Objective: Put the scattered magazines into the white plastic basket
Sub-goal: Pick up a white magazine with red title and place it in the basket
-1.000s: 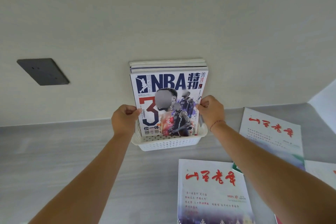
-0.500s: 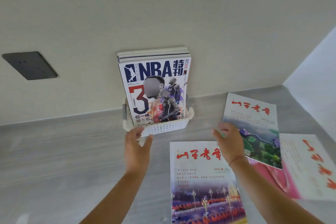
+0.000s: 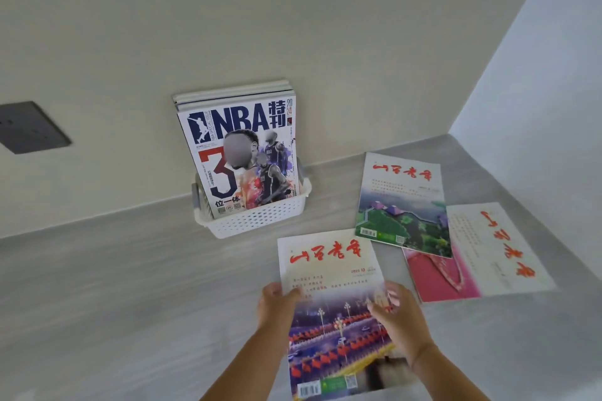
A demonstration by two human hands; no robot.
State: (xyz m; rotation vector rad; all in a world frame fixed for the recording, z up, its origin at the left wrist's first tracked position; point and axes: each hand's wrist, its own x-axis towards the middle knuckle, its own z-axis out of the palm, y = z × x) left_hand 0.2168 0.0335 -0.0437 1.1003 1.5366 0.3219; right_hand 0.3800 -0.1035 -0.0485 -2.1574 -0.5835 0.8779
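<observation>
Counter [image 3: 97, 286]: grey, with three magazines lying loose at 3 to 5 o'clock of the basket.
White plastic basket [image 3: 257, 221]: against the wall, holding the NBA magazine [image 3: 242, 156] upright with others behind.
Nearest magazine [image 3: 329, 270]: flat, at 5 o'clock of the basket.
Left hand [image 3: 277, 303]: has left the basket, now gripping its left edge.
Right hand [image 3: 399, 322]: fingers spread over its right edge; grasp not sure.
Meaning: the NBA issue is stored, the next pick begins.
</observation>
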